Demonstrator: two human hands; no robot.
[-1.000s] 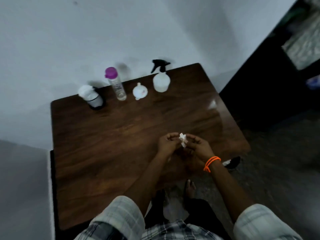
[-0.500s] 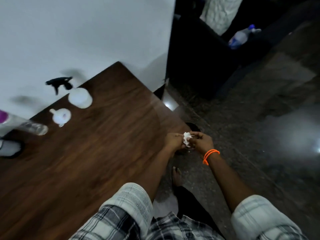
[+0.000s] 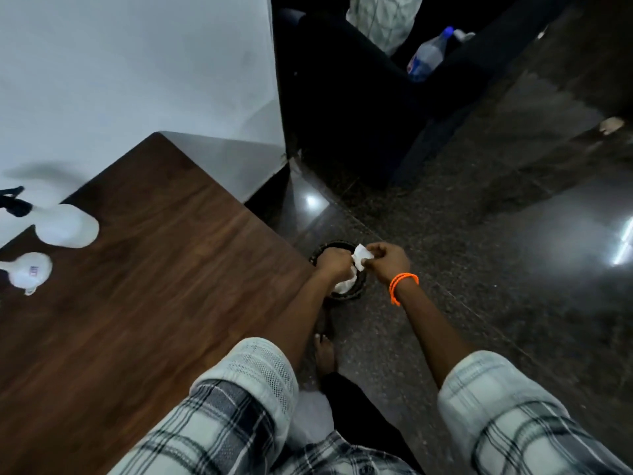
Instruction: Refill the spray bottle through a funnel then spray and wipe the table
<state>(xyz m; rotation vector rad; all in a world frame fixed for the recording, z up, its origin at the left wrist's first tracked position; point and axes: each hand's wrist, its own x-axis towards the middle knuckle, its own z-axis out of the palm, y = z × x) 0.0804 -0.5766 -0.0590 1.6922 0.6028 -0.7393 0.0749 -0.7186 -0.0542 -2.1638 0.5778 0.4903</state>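
Both my hands are off the right edge of the dark brown wooden table (image 3: 144, 286), held over a small round black bin (image 3: 346, 293) that stands on the dark polished stone floor (image 3: 479, 269) just beside the table's edge. My left hand (image 3: 334, 264) is closed in a fist around a crumpled white tissue (image 3: 358, 260), and more white paper shows below it, towards the bin's mouth; I cannot tell whether that lower part is the same piece or already lying in the bin. My right hand (image 3: 388, 258), with a bright orange band (image 3: 402, 282) on the wrist, pinches the upper corner of the tissue between thumb and fingers. The two hands are almost touching, with the paper between them.

The white plastic spray bottle (image 3: 65, 226) with its black trigger head stands at the far left of the table, near the pale wall (image 3: 120, 70). The small white funnel (image 3: 29, 272) lies just beside it, nearer to me. My checked sleeves (image 3: 246, 389) are rolled above the elbows. A clear plastic bottle with a blue cap (image 3: 428, 53) lies in the dark corner beyond.
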